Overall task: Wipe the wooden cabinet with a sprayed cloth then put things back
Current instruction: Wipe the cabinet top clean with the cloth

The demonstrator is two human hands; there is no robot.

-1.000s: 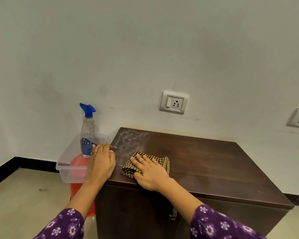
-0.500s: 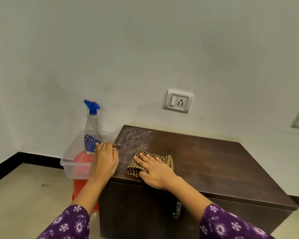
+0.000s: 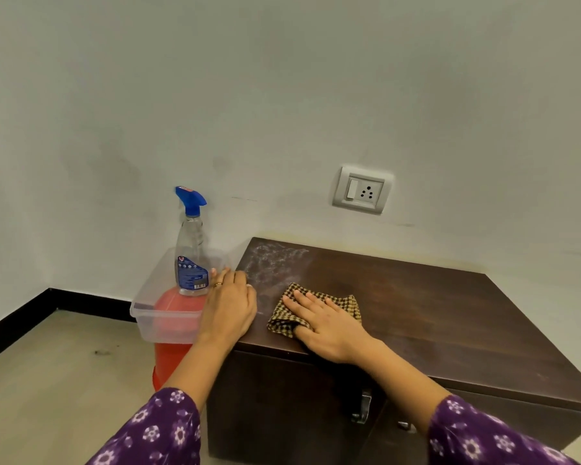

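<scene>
On the far left a black strip (image 3: 21, 325) runs along the bottom of the wall above the pale floor (image 3: 54, 391); next comes a red tub (image 3: 170, 362) standing on the floor, with a clear plastic box (image 3: 150, 318) sitting on top of it; a spray bottle (image 3: 191, 253) with a blue top stands upright in the box, close to the wall.

The left hand (image 3: 228, 310) lies flat on the left edge of the wooden cabinet (image 3: 450, 317), just beside the box; its fingers (image 3: 230, 280) are straight and close together and hold nothing; one of them has a ring on it.

Past that hand, in the back left corner of the cabinet top, there is a whitish smeared patch (image 3: 274, 261); the rest of the top looks dark brown.

The checked cloth (image 3: 348, 305), brown and yellow, lies folded near the front left of the cabinet top; the right hand (image 3: 329, 327) presses flat on it with its fingers (image 3: 302, 302) spread out and straight; the thumb seems to be tucked under a fold of the cloth, but it is hard to see.

Both arms wear purple sleeves with small white flowers; a metal handle (image 3: 363, 411) shows on the cabinet front between them.

Up on the wall, behind the cabinet, is a white switch and plug socket (image 3: 363, 190).
</scene>
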